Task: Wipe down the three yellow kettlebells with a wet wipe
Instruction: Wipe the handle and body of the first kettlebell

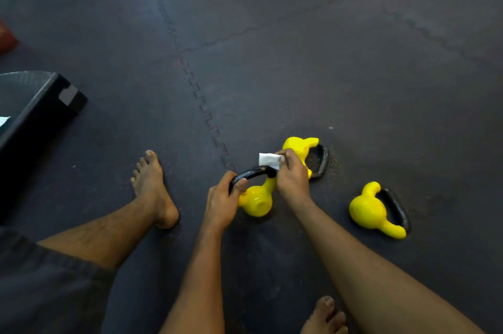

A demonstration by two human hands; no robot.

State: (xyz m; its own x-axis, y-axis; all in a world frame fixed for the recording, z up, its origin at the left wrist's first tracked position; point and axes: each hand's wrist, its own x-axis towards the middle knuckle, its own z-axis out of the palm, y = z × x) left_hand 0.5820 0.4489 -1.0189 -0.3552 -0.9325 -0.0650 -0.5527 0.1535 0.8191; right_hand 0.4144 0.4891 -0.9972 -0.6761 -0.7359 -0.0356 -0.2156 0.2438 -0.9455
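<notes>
Three yellow kettlebells with black handles are on the dark floor mat. My left hand [221, 199] grips the black handle of the nearest kettlebell [255, 201], whose yellow body points toward me. My right hand [292, 176] pinches a white wet wipe [268, 159] right above the far end of that handle. A second kettlebell [304, 150] lies on its side just behind my right hand, partly hidden by it. The third kettlebell [377, 211] lies on its side to the right, apart from both hands.
A black low bench or platform [35, 113] stands at the left with a white scrap on it. My bare left foot [152, 189] rests on the interlocking mat; toes of the other foot [326, 314] show at the bottom. Red objects [5, 37] sit at the far left.
</notes>
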